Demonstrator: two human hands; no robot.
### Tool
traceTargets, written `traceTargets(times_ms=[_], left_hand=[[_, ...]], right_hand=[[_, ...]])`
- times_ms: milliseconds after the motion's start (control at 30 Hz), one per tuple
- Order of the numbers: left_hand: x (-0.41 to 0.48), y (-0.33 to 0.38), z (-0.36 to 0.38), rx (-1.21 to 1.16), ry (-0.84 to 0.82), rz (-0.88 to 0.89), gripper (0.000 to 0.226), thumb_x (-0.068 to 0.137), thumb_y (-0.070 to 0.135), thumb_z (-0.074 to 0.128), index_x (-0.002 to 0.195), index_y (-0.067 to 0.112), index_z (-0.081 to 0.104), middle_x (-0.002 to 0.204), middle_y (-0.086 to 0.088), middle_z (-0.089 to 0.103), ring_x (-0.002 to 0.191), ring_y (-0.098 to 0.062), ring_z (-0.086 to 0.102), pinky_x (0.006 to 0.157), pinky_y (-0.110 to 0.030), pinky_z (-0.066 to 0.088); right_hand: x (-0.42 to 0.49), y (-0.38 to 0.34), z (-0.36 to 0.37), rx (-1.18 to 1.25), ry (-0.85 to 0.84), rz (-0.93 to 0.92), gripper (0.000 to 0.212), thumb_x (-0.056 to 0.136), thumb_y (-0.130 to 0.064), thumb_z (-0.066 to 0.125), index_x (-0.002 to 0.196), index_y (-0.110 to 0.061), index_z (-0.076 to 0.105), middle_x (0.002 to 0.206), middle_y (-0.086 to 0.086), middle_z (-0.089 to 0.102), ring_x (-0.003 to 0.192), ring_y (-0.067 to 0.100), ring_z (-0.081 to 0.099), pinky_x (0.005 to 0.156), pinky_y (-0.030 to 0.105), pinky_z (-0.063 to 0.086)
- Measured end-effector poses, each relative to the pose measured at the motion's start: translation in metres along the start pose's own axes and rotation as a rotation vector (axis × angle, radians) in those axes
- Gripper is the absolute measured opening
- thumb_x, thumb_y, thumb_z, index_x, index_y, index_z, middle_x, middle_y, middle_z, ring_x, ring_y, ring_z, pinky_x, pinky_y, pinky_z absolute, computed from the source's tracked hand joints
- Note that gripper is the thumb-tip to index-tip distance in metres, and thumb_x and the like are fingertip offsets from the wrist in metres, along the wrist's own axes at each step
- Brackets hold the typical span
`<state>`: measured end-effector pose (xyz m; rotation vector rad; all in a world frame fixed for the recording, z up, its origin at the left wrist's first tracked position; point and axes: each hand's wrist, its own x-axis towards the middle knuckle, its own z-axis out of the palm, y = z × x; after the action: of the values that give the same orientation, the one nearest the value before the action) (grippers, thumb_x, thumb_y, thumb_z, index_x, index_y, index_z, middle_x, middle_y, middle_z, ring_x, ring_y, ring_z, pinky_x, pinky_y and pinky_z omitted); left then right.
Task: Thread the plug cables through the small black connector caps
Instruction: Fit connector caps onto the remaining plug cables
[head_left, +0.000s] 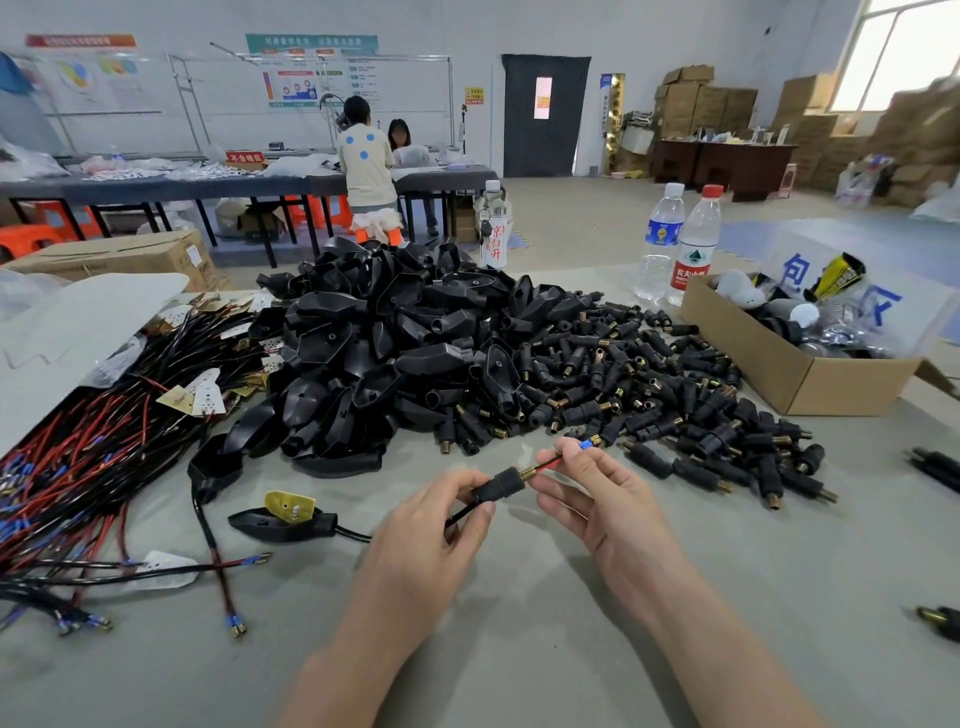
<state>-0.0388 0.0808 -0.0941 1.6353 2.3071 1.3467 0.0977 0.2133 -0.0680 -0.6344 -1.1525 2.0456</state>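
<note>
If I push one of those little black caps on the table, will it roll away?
Probably a little. The loose connector caps look round, so one could roll, but its wider collar would likely curve it to a stop. They seem small and light, so a gentle push should slide them easily across the table.

Worktop (519, 649) layout, front to rear.

- Front centre: left hand (431, 530) and right hand (597, 499) side by side. Between them is a single cap (501, 483), pinched by the left fingers (480, 506). A cable (548, 466) runs through it to the right hand.
- Left of the left hand: lone plug shell (283, 522) on the worktop.
- Left edge: cable bundle (78, 467).
- Centre rear: heap of plug shells (374, 353).
- Right of the heap and touching its foot: connector caps (649, 384), spread out.
- Right rear: cardboard box (810, 379), just beside the caps.
- Behind the box's left corner: two bottles (693, 249).
- Behind the heap: third bottle (492, 228).
</note>
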Motion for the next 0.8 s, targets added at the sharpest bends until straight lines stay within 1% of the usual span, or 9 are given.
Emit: traceTargets(times_ms=[167, 333, 367, 433, 500, 600, 633, 700, 800], left_hand=[[0.0, -0.001, 0.001, 0.028, -0.018, -0.038, 0.019, 0.092, 0.055, 0.047, 0.11, 0.05, 0.048, 0.105, 0.031, 0.057, 0.085, -0.004, 0.059, 0.066, -0.02, 0.044], [-0.001, -0.002, 0.003, 0.019, -0.044, -0.031, 0.016, 0.094, 0.052, 0.048, 0.109, 0.047, 0.049, 0.088, 0.021, 0.06, 0.076, -0.009, 0.059, 0.062, -0.026, 0.045], [-0.001, -0.002, 0.003, 0.022, -0.04, -0.028, 0.016, 0.095, 0.052, 0.048, 0.11, 0.047, 0.05, 0.085, 0.02, 0.059, 0.073, -0.008, 0.058, 0.061, -0.025, 0.043], [0.0, -0.001, 0.003, 0.021, -0.033, -0.019, 0.019, 0.095, 0.051, 0.047, 0.114, 0.046, 0.05, 0.083, 0.021, 0.058, 0.07, -0.005, 0.056, 0.06, -0.024, 0.039], [-0.001, 0.002, 0.003, 0.023, -0.039, -0.003, 0.022, 0.095, 0.052, 0.046, 0.117, 0.046, 0.049, 0.085, 0.022, 0.059, 0.074, -0.004, 0.058, 0.063, -0.024, 0.042], [-0.001, 0.002, -0.001, 0.051, -0.022, 0.02, 0.027, 0.095, 0.055, 0.047, 0.121, 0.048, 0.046, 0.086, 0.02, 0.062, 0.08, -0.004, 0.061, 0.07, -0.021, 0.046], [-0.001, 0.0, -0.003, 0.069, -0.016, 0.019, 0.026, 0.095, 0.055, 0.049, 0.12, 0.048, 0.047, 0.085, 0.021, 0.062, 0.081, -0.003, 0.06, 0.072, -0.02, 0.044], [0.0, -0.002, -0.006, 0.09, -0.009, 0.021, 0.015, 0.095, 0.051, 0.053, 0.109, 0.044, 0.051, 0.08, 0.02, 0.063, 0.08, -0.004, 0.059, 0.072, -0.019, 0.04], [0.0, 0.0, -0.008, 0.134, 0.02, 0.053, 0.005, 0.098, 0.044, 0.056, 0.099, 0.038, 0.056, 0.075, 0.015, 0.063, 0.077, -0.009, 0.058, 0.071, -0.015, 0.038]], right_hand=[[-0.001, 0.0, 0.001, -0.012, 0.003, -0.017, 0.017, 0.08, -0.036, 0.072, 0.083, -0.021, 0.079, 0.106, 0.009, 0.076, 0.095, 0.025, 0.074, 0.073, 0.025, 0.059], [0.0, 0.002, 0.0, 0.027, 0.011, -0.002, 0.02, 0.081, -0.034, 0.069, 0.088, -0.016, 0.076, 0.104, 0.007, 0.075, 0.091, 0.023, 0.074, 0.072, 0.028, 0.06], [0.0, 0.003, 0.001, 0.029, -0.016, 0.019, 0.021, 0.083, -0.034, 0.066, 0.091, -0.016, 0.075, 0.106, 0.008, 0.075, 0.093, 0.024, 0.074, 0.072, 0.029, 0.06], [-0.002, 0.008, 0.005, 0.033, -0.102, 0.09, 0.027, 0.087, -0.031, 0.063, 0.105, -0.012, 0.07, 0.112, 0.01, 0.074, 0.096, 0.026, 0.074, 0.07, 0.031, 0.06], [-0.003, 0.012, 0.008, 0.027, -0.158, 0.127, 0.034, 0.089, -0.027, 0.062, 0.116, -0.007, 0.064, 0.114, 0.013, 0.074, 0.097, 0.029, 0.074, 0.071, 0.031, 0.06], [0.0, 0.011, 0.005, 0.046, -0.109, 0.096, 0.037, 0.091, -0.025, 0.061, 0.121, -0.003, 0.063, 0.113, 0.016, 0.073, 0.094, 0.029, 0.074, 0.072, 0.028, 0.061], [0.001, 0.01, 0.002, 0.073, -0.079, 0.089, 0.035, 0.093, -0.023, 0.06, 0.121, -0.002, 0.063, 0.113, 0.018, 0.073, 0.092, 0.029, 0.075, 0.071, 0.027, 0.061], [0.004, 0.009, -0.003, 0.126, -0.035, 0.099, 0.03, 0.098, -0.02, 0.057, 0.12, -0.001, 0.064, 0.111, 0.019, 0.073, 0.09, 0.028, 0.075, 0.069, 0.026, 0.061], [0.006, 0.007, -0.005, 0.157, -0.009, 0.135, 0.029, 0.094, -0.022, 0.061, 0.116, -0.004, 0.066, 0.109, 0.019, 0.074, 0.09, 0.029, 0.075, 0.066, 0.027, 0.061]])
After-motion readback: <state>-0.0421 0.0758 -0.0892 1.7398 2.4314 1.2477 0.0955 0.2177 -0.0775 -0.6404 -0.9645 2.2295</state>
